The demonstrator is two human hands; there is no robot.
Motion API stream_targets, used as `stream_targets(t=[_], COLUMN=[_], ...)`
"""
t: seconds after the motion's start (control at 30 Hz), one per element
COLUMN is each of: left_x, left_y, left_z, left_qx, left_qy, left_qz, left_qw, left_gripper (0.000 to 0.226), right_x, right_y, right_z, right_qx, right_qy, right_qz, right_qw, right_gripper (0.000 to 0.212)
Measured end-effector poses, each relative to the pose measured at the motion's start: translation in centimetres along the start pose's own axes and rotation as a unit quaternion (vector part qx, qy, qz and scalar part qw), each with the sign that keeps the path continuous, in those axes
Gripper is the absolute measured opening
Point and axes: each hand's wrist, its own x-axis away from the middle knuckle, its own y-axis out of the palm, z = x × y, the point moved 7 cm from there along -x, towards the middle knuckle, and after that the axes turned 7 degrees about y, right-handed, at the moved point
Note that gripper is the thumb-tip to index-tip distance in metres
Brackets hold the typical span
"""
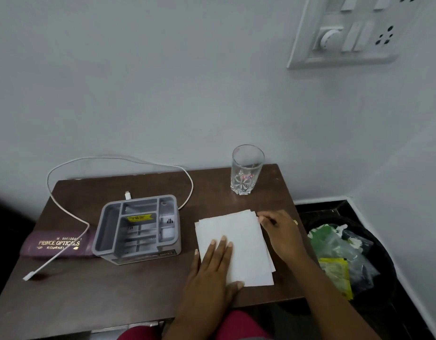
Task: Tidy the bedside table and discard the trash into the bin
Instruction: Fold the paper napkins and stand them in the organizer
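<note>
The left hand (213, 263) lies flat on a small stack of white papers (239, 229), fingers straight and together, pressing the sheets onto the brown counter (113, 290). The right hand (283, 231) sits at the papers' far right corner with its fingers curled and the fingertips against the edge; whether it actually pinches a sheet cannot be told. Left of the papers stands a grey compartmented organiser (138, 229) with a yellow label inside. Further left of the papers, beyond the organiser, a maroon spectacle case (57, 244) lies flat, and a white cable (88, 225) loops across it and round behind the organiser. Behind the papers, near the wall, an upright drinking glass (246, 170) stands alone. Right of the papers, off the counter's edge and lower down, a black bin (386, 261) holds green and yellow wrappers (334, 268)
</note>
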Motion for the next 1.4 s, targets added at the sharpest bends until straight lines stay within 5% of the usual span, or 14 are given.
stream_targets(t=[0.33, 0.6, 0.77, 0.83, 0.93, 1.07, 1.17, 1.3, 1.4], left_x=[0.2, -2.2, -7.8, -9.3, -10.2, -9.6, -8.1, -5.3, -3.7], left_y=[0.0, -7.5, -7.1, -7.1, -7.8, -8.2, -9.3, -10.5, -10.2], left_z=[0.2, 1.6, 0.6, 0.1, 0.4, 0.3, -0.6, -1.3, -1.8], left_qx=[-0.025, 0.119, 0.028, 0.01, -0.024, -0.04, -0.014, 0.106, 0.252], left_qy=[0.004, 0.088, 0.113, 0.108, 0.124, 0.125, 0.095, 0.051, -0.024], left_qz=[0.026, 0.232, 0.031, -0.016, -0.025, -0.04, -0.041, -0.017, 0.038], left_qw=[0.999, 0.961, 0.993, 0.994, 0.992, 0.991, 0.995, 0.993, 0.967], left_gripper=[0.074, 0.061, 0.056, 0.04, 0.032, 0.028, 0.026, 0.02, 0.036], right_x=[0.7, 3.9, 4.1, 3.4, 2.6, 2.0, 2.0, 2.5, 3.0], right_y=[-0.5, -1.8, -1.1, -0.4, 0.7, 1.0, 1.1, 0.3, -0.2], right_z=[-0.7, -2.7, -1.6, -1.3, -1.2, -0.9, -0.7, -1.3, -0.9], right_qx=[-0.049, -0.118, -0.213, -0.264, -0.251, -0.199, -0.198, -0.231, -0.248], right_qy=[-0.008, -0.184, -0.137, -0.085, -0.029, -0.052, -0.06, -0.099, -0.112], right_qz=[0.045, 0.02, -0.082, -0.155, -0.231, -0.208, -0.2, -0.167, -0.148], right_qw=[0.998, 0.976, 0.964, 0.948, 0.94, 0.956, 0.958, 0.953, 0.951], right_gripper=[0.025, 0.01, 0.007, 0.023, 0.041, 0.005, 0.003, 0.014, 0.014])
